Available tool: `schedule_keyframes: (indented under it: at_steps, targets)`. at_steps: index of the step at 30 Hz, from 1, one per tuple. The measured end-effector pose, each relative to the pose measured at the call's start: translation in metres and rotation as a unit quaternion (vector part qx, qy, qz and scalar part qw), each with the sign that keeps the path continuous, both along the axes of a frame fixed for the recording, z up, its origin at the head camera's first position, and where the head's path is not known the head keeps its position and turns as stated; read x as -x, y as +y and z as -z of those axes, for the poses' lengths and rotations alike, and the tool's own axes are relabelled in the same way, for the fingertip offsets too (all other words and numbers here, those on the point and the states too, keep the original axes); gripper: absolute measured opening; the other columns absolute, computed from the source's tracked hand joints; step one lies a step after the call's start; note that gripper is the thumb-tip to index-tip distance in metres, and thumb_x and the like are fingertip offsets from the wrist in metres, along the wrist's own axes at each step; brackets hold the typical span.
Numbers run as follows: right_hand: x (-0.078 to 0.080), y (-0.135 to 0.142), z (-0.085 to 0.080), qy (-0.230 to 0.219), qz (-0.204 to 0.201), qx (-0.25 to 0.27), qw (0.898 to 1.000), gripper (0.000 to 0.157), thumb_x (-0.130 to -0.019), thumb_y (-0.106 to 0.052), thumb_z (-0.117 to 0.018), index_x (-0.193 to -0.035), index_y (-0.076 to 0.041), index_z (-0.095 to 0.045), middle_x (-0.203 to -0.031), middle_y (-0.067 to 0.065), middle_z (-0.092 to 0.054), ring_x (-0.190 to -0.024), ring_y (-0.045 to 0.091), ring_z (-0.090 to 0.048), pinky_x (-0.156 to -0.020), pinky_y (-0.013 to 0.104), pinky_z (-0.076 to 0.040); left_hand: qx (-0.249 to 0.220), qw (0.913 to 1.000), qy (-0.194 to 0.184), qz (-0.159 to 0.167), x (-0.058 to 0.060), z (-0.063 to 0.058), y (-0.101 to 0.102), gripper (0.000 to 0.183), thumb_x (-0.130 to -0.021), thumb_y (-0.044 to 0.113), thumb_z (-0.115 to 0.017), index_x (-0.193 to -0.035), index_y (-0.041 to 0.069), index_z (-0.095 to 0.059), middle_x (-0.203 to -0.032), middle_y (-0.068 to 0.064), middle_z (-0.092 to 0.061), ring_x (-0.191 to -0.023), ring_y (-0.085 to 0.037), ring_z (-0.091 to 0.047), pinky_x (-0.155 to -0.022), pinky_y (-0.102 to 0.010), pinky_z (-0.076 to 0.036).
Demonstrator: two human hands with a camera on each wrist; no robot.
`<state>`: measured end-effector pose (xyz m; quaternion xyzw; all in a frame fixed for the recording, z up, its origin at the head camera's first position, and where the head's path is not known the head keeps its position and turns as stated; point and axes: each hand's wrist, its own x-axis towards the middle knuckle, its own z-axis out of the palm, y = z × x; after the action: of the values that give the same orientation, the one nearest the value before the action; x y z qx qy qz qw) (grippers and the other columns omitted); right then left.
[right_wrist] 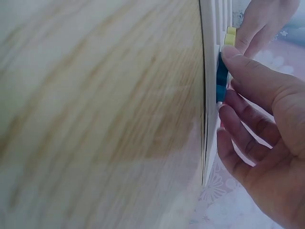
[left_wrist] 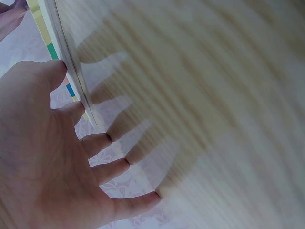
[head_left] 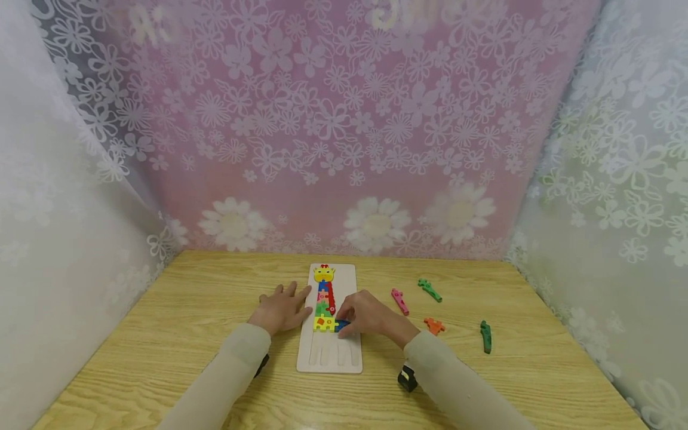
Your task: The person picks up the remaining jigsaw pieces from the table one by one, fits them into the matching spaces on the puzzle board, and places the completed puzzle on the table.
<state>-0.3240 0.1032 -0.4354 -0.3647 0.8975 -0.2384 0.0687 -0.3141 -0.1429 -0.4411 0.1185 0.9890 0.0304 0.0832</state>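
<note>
One blue piece in right hand

The left grip is splayed palm-down while the right grip pinches.

The board looks smooth and matt, the tabletop wood-grained.

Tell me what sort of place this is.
Probably a small curtained-off indoor spot for tabletop activity; what lies beyond is hidden. Flowered curtains hang along three sides of a wood-grain table, and a giraffe puzzle lies on it.
</note>
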Motion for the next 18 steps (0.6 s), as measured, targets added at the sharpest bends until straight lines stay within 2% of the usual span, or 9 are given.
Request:
schedule_keyframes:
  at_steps: [9,18]
  targets:
    - [-0.001,0.001,0.001,0.031,0.000,-0.024,0.999,0.032,-0.081,-0.035,-0.089,-0.105,-0.013,-0.083,-0.097,-0.001,-0.077,-0.075,0.007,-0.056,-0.068,0.017,-0.047,-0.003,1.0000,0.002,-0.003,-0.001,0.000,0.000,0.065,-0.106,0.056,-0.042,-0.164,0.028,-0.031,-0.170,-0.014,-0.031,-0.152,-0.048,-0.035,-0.110,-0.077,-0.036]
    - [0.001,0.012,0.000,0.020,-0.008,-0.019,1.000,0.034,-0.081,-0.033,-0.089,-0.109,-0.015,-0.082,-0.106,-0.002,-0.077,-0.086,0.011,-0.063,-0.074,0.020,-0.051,0.002,1.0000,0.003,-0.003,0.000,-0.001,0.002,0.065,-0.106,0.058,-0.041,-0.164,0.029,-0.031,-0.170,-0.012,-0.031,-0.152,-0.047,-0.036,-0.110,-0.076,-0.037]
